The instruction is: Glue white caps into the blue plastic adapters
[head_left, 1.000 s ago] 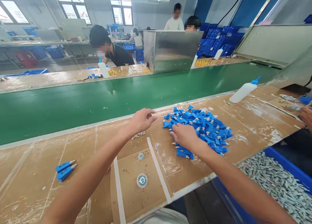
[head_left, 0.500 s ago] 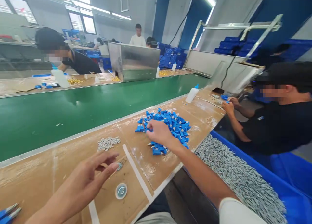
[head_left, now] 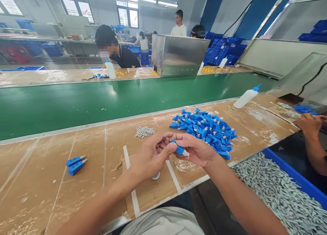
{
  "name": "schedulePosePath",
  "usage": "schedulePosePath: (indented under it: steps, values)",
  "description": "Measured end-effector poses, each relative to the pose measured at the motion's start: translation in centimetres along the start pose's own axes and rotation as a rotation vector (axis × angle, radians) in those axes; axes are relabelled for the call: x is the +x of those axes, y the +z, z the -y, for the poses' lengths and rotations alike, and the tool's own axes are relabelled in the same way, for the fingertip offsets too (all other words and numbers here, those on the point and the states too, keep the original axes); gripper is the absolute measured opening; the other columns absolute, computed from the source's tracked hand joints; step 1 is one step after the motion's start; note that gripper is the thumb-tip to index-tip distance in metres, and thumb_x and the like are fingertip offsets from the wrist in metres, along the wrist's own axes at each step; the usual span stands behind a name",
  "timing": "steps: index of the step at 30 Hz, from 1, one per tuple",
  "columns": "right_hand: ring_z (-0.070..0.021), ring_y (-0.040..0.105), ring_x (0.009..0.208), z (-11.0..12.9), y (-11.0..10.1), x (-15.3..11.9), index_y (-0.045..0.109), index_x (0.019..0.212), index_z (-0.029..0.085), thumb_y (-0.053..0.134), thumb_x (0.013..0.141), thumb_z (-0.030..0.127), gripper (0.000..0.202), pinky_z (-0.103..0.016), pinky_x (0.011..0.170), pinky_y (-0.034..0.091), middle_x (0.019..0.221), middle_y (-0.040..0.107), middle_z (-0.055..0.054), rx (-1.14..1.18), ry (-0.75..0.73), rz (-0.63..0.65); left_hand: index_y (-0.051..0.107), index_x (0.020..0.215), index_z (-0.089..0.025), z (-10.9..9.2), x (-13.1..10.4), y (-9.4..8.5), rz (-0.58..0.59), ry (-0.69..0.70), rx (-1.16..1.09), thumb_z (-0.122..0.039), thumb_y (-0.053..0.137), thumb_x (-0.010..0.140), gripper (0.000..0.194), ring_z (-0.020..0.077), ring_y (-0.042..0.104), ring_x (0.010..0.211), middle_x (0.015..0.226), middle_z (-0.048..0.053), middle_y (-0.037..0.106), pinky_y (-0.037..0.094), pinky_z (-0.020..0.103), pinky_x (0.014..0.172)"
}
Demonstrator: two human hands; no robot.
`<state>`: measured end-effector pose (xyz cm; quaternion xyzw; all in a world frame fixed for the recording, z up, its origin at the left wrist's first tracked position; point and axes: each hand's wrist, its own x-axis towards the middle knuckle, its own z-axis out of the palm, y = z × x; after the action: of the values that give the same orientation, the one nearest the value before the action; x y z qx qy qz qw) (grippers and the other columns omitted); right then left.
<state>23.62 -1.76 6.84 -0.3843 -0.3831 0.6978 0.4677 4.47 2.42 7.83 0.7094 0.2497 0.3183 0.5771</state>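
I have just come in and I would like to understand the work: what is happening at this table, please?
A person holds one blue piece with a pale tip in front of them, with the left hand and right hand together on it. Beyond the right hand lies a heap of blue pieces; a small group of pale bits lies beyond the left. Two more blue pieces lie side by side farther left on the table.

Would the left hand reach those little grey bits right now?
Probably yes: the grey bits lie just beyond the left hand, with nothing seen between. But it holds the blue piece with the right hand, so it may need to let go first.
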Motion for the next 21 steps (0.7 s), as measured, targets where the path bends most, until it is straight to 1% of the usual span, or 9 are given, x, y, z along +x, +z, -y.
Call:
schedulePosePath:
  steps: [3, 5, 8, 11, 13, 14, 16, 19, 21]
  values:
    - [-0.0109, 0.045, 0.061, -0.3, 0.4, 0.3, 0.073, 0.102, 0.018, 0.080, 0.076, 0.040, 0.035, -0.021, 0.049, 0.037, 0.085, 0.061, -0.004, 0.054, 0.008, 0.008, 0.067, 0.131, -0.029, 0.3, -0.5, -0.5, -0.013, 0.132, 0.199, -0.042, 0.070, 0.090, 0.043, 0.0192, 0.064, 0.089, 0.102, 0.007, 0.066, 0.056, 0.030, 0.073]
    - [-0.0131, 0.050, 0.066, -0.6, 0.6, 0.4, 0.075, 0.105, 0.019, 0.080, 0.075, 0.038, 0.036, -0.022, 0.054, 0.043, 0.086, 0.062, -0.005, 0.093, 0.032, -0.017, 0.064, 0.135, -0.032, 0.8, -0.7, -1.0, -0.051, 0.272, 0.387, -0.035, 0.068, 0.092, 0.043, 0.0208, 0.062, 0.099, 0.112, 0.009, 0.063, 0.057, 0.033, 0.080]
    - [-0.0143, 0.054, 0.071, -1.2, 0.8, 0.8, 0.075, 0.097, 0.020, 0.081, 0.075, 0.034, 0.027, -0.023, 0.058, 0.047, 0.086, 0.062, -0.004, 0.168, 0.057, -0.087, 0.063, 0.134, -0.031, 1.8, -0.9, -1.5, -0.125, 0.475, 0.611, -0.022, 0.061, 0.095, 0.040, 0.0223, 0.060, 0.109, 0.124, 0.011, 0.060, 0.056, 0.036, 0.086]
    - [-0.0115, 0.052, 0.066, -2.1, 0.9, 1.4, 0.072, 0.090, 0.019, 0.080, 0.078, 0.035, 0.021, -0.019, 0.051, 0.042, 0.079, 0.060, -0.001, 0.206, 0.029, -0.131, 0.065, 0.130, -0.029, 2.6, -0.8, -1.6, -0.103, 0.521, 0.678, -0.020, 0.057, 0.096, 0.036, 0.0239, 0.063, 0.107, 0.120, 0.011, 0.066, 0.055, 0.040, 0.090]
    - [-0.0091, 0.047, 0.058, -2.6, 1.0, 1.6, 0.070, 0.090, 0.019, 0.077, 0.082, 0.040, 0.024, -0.017, 0.043, 0.033, 0.075, 0.058, 0.000, 0.204, 0.023, -0.137, 0.068, 0.123, -0.027, 2.8, -0.8, -1.7, -0.139, 0.424, 0.602, -0.025, 0.059, 0.095, 0.029, 0.0245, 0.064, 0.103, 0.112, 0.011, 0.069, 0.055, 0.042, 0.091]
    - [-0.0083, 0.044, 0.054, -2.8, 0.9, 1.7, 0.070, 0.092, 0.019, 0.075, 0.084, 0.044, 0.027, -0.017, 0.041, 0.028, 0.073, 0.059, 0.000, 0.193, 0.031, -0.129, 0.070, 0.118, -0.025, 2.8, -0.9, -1.9, -0.171, 0.327, 0.502, -0.029, 0.060, 0.095, 0.025, 0.0236, 0.065, 0.097, 0.107, 0.010, 0.070, 0.056, 0.040, 0.088]
    - [-0.0078, 0.040, 0.049, -3.2, 0.8, 1.5, 0.069, 0.097, 0.019, 0.069, 0.088, 0.053, 0.035, -0.018, 0.038, 0.022, 0.072, 0.060, 0.000, 0.121, 0.044, -0.113, 0.072, 0.104, -0.020, 3.0, -1.0, -2.4, -0.194, 0.068, 0.161, -0.037, 0.064, 0.093, 0.022, 0.0189, 0.066, 0.081, 0.092, 0.008, 0.070, 0.057, 0.032, 0.075]
    - [-0.0085, 0.040, 0.050, -4.3, 0.5, 0.8, 0.068, 0.097, 0.020, 0.067, 0.089, 0.056, 0.037, -0.020, 0.042, 0.026, 0.075, 0.063, -0.001, -0.178, 0.001, -0.151, 0.070, 0.089, -0.014, 3.5, -1.8, -3.7, -0.120, -0.274, -0.445, -0.039, 0.072, 0.087, 0.025, 0.0107, 0.063, 0.066, 0.077, 0.004, 0.067, 0.054, 0.019, 0.061]
    - [-0.0105, 0.045, 0.057, -5.5, 0.1, 0.3, 0.068, 0.092, 0.020, 0.070, 0.088, 0.052, 0.032, -0.023, 0.049, 0.034, 0.076, 0.063, -0.001, -0.392, -0.058, -0.194, 0.070, 0.088, -0.013, 4.3, -2.8, -4.5, -0.097, -0.382, -0.696, -0.033, 0.076, 0.084, 0.022, 0.0088, 0.064, 0.066, 0.077, 0.004, 0.068, 0.052, 0.014, 0.059]
